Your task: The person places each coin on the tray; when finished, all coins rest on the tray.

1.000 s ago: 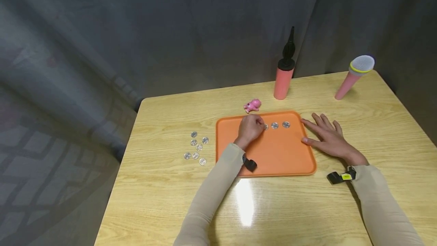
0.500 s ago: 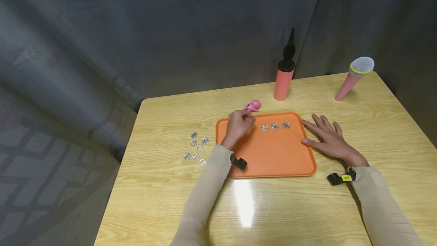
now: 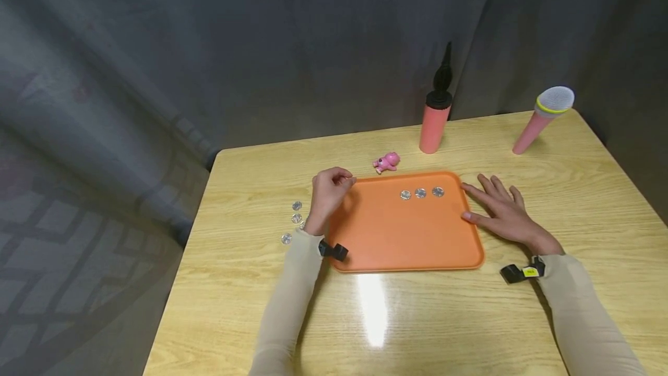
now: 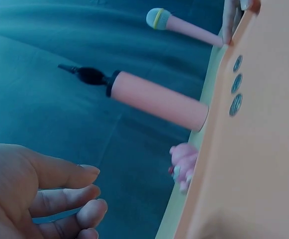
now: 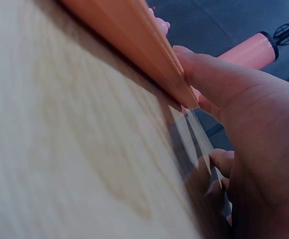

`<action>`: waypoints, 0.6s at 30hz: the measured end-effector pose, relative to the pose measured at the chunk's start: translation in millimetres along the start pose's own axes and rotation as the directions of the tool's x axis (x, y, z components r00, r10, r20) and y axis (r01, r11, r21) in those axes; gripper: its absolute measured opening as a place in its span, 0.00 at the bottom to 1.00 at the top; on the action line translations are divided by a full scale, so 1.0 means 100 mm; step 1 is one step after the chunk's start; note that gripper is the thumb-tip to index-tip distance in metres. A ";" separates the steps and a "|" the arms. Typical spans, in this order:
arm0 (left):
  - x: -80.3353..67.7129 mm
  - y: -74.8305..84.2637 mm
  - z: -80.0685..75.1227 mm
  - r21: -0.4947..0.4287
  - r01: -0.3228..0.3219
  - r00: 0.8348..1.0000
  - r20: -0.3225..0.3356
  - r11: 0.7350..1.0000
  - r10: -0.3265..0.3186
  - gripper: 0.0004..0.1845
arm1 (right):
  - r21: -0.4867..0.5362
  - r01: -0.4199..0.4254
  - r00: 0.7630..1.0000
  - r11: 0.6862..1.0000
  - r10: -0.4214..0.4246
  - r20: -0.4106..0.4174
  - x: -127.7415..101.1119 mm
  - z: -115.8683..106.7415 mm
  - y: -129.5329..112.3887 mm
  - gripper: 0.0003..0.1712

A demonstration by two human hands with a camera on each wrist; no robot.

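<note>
Three round silver coins lie in one flat orange plastic tray; three more silver coins show on the wooden counter. One pink toy pig, one pink cylindrical pump, one pink toy microphone.

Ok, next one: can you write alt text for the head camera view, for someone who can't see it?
A person's left hand hovers, fingers loosely curled, at the left edge of an orange tray holding three coins in a row, while the right hand rests flat at its right edge. More loose coins lie on the wooden table to the left.

A pink toy pig, a pink pump with black nozzle and a pink microphone stand on the wooden table before a grey curtain.
</note>
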State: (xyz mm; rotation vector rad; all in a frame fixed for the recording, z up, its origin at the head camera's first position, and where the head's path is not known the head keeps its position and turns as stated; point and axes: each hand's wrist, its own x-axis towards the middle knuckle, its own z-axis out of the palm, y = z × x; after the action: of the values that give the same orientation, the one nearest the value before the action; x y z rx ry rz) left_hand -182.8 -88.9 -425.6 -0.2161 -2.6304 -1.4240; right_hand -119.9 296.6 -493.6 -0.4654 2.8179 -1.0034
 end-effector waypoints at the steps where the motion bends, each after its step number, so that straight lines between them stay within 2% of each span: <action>1: -0.01 -0.02 -0.03 -0.006 0.007 1.000 -0.011 1.000 -0.007 0.05 | 0.000 0.001 1.000 1.000 -0.001 -0.001 0.00 0.00 0.00 0.43; 8: -0.08 -0.17 -0.25 -0.057 0.050 0.995 -0.083 0.997 -0.055 0.05 | -0.002 -0.003 1.000 1.000 0.003 -0.001 0.00 0.00 0.01 0.43; 18: -0.15 -0.45 -0.60 -0.098 0.136 0.980 -0.131 0.986 -0.149 0.05 | 0.004 -0.014 1.000 1.000 0.014 0.005 -0.01 -0.01 0.00 0.43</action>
State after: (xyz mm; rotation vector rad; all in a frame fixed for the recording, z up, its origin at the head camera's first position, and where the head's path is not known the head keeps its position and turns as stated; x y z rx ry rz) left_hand -173.1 -164.2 -432.7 0.0620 -2.5179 -1.5410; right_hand -119.5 297.7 -493.1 -0.4468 2.8098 -1.0038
